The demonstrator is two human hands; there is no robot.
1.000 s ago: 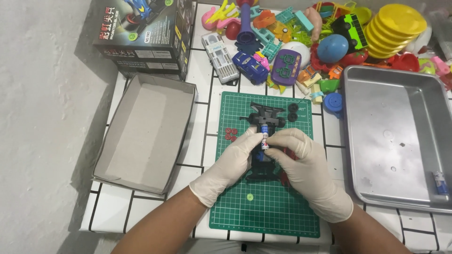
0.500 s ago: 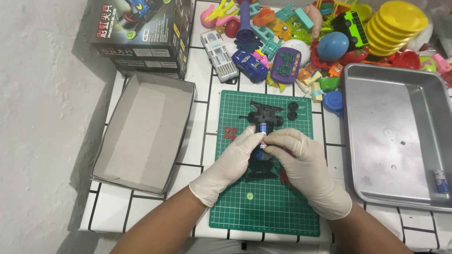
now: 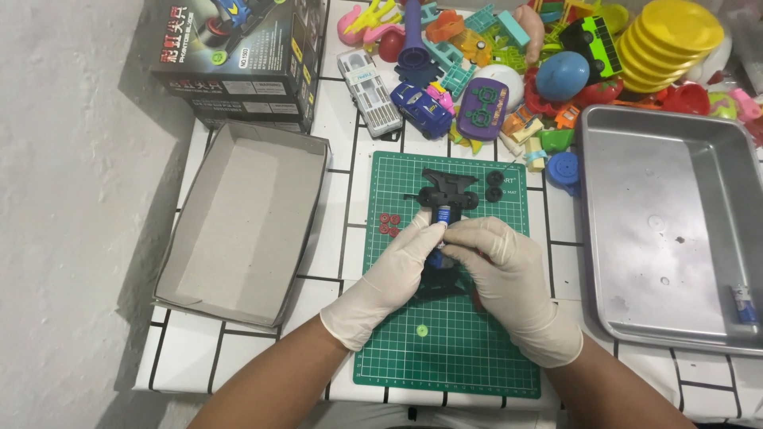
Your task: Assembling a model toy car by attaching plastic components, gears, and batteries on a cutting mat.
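Observation:
Both hands wear white gloves and meet over a green cutting mat [image 3: 477, 357]. My left hand [image 3: 389, 274] and my right hand [image 3: 509, 278] together grip a black toy car chassis [image 3: 447, 195], whose front end sticks out beyond the fingers. A small blue cylindrical part [image 3: 443, 214] sits in the chassis at my fingertips. Small red rings [image 3: 389, 223] lie on the mat left of the chassis, two black wheels [image 3: 494, 184] lie to its right, and a green disc [image 3: 422, 330] lies nearer me.
An open grey cardboard box tray [image 3: 242, 222] lies left of the mat, with a dark printed toy box [image 3: 238, 59] behind it. A metal tray [image 3: 675, 230] at right holds a small battery [image 3: 743, 303]. A heap of colourful plastic toys [image 3: 540, 63] fills the back.
My hands have stayed on the chassis with only slight finger shifts around the blue part. The view has drifted a little.

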